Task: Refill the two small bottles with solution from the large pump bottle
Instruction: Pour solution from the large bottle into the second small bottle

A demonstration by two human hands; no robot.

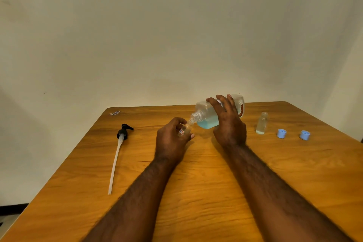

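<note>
My right hand (228, 124) grips the large clear bottle (206, 113), which is tipped on its side with blue liquid in it and its open threaded neck pointing down-left. My left hand (171, 137) holds a small clear bottle (183, 130) tilted, its mouth right at the large bottle's neck. A second small bottle (261, 123) stands upright and uncapped to the right, with some clear liquid in it. Two blue caps (281, 133) (304, 135) lie further right. The black pump head with its long white tube (117, 149) lies on the table at the left.
The wooden table (196, 192) ends close behind the bottles, against a plain wall. A small scrap of label (114, 113) lies near the far left corner. The table's right edge runs just beyond the caps.
</note>
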